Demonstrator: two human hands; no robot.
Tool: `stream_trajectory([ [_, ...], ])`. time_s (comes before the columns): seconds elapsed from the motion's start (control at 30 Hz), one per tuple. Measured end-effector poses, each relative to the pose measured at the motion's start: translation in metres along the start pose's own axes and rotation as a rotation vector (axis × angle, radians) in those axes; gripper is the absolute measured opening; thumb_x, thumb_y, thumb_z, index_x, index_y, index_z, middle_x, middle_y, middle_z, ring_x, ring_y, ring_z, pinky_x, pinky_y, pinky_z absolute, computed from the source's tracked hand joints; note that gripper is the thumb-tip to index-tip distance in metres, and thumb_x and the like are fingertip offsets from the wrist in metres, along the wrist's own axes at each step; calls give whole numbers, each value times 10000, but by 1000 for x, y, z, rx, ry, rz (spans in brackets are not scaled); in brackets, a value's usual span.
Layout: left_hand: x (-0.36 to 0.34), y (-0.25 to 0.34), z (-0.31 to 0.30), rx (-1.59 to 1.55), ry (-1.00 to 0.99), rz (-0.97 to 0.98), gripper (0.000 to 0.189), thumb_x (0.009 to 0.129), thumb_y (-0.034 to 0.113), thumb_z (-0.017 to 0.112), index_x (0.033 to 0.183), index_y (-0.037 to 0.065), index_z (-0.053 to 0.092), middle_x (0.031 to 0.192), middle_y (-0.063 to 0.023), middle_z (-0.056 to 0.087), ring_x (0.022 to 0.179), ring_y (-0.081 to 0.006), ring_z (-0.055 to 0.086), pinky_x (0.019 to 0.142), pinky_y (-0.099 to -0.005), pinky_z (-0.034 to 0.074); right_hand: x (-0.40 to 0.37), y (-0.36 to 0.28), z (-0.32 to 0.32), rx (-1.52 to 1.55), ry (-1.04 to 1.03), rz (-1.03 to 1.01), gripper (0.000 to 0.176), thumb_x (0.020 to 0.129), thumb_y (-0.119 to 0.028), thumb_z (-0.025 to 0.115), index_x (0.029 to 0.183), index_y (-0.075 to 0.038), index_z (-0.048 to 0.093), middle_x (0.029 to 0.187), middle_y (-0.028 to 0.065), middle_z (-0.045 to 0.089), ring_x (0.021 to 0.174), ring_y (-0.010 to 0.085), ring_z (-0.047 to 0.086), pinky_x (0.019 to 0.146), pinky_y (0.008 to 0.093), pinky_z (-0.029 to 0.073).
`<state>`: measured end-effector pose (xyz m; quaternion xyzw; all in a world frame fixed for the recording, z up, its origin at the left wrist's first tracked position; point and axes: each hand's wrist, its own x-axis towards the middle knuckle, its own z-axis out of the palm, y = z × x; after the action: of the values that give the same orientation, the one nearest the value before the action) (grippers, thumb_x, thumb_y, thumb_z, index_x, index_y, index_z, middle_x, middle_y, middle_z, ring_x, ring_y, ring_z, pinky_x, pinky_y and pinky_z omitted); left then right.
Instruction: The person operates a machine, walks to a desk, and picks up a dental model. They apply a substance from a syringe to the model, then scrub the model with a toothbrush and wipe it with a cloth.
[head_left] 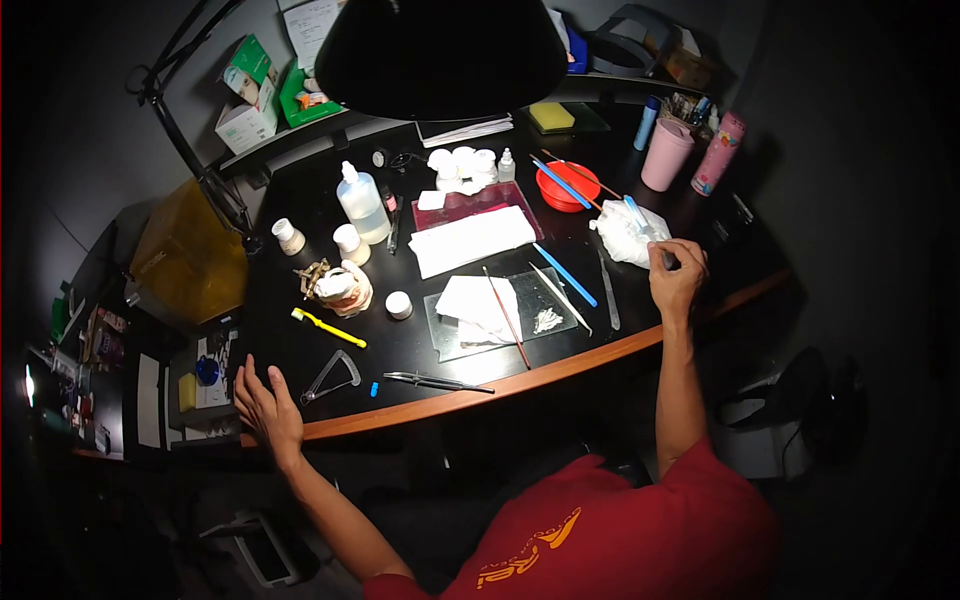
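Note:
My left hand [268,405] is open, fingers spread, at the desk's front left edge, near a metal caliper [333,377]. It holds nothing. At the right, my right hand [678,275] is closed in a pinch against the right side of a crumpled white tissue [625,238]. Whatever lies between its fingertips is too small to make out. A blue-and-white item [635,210] rests on the tissue. Left of it, a red bowl [568,188] has brushes with blue and brown handles lying across it. A metal spatula [609,292] lies close to my right hand.
A glass slab [450,345] bears white paper, a brush and small white pieces. A dental model [340,287], a yellow toothbrush [330,327], tweezers [437,382] and a clear bottle [364,205] stand or lie left. A black lamp [440,60] overhangs the back; a pink cup [667,155] stands right.

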<state>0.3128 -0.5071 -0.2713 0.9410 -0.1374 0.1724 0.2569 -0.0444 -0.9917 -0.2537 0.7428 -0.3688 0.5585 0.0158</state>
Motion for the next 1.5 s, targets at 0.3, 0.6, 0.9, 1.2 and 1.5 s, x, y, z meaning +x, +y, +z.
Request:
stream_trajectory([
  [0.3,-2,6,-3,8,10,-3,598,1055,493,491,1538,142,460,1572,-140,404,1484,-350,318,1199,-538,241,-6,17,3,153,138,28,90,829,27,779,897,-22,746,956,55,646,771,146,603,566,277,396],
  [0.6,-3,10,-6,-11,-8,-16,618,1058,518,479,1544,137,446,1575,-152,387,1489,-355,304,1204,-559,234,-8,26,4,175,98,84,48,864,7,765,904,13,738,995,70,660,833,165,648,668,271,501],
  [0.9,-2,9,-5,-10,-11,-2,616,1057,506,486,1543,129,447,1575,-153,390,1491,-353,303,1199,-561,235,-7,17,2,152,87,128,29,863,-5,757,883,-3,735,964,40,662,760,118,591,554,258,404],
  [1.2,-3,11,-6,26,-6,-11,617,1063,520,461,1553,146,437,1583,-141,392,1494,-350,300,1212,-543,225,-9,24,7,221,122,72,27,870,5,749,874,-5,725,968,29,634,705,89,544,513,244,335],
  [1.5,-5,16,-9,-25,17,-3,600,1042,458,534,1527,113,453,1561,-169,397,1479,-373,313,1191,-563,247,-10,28,5,194,93,75,24,877,11,743,896,15,729,990,40,628,740,99,558,548,243,369],
])
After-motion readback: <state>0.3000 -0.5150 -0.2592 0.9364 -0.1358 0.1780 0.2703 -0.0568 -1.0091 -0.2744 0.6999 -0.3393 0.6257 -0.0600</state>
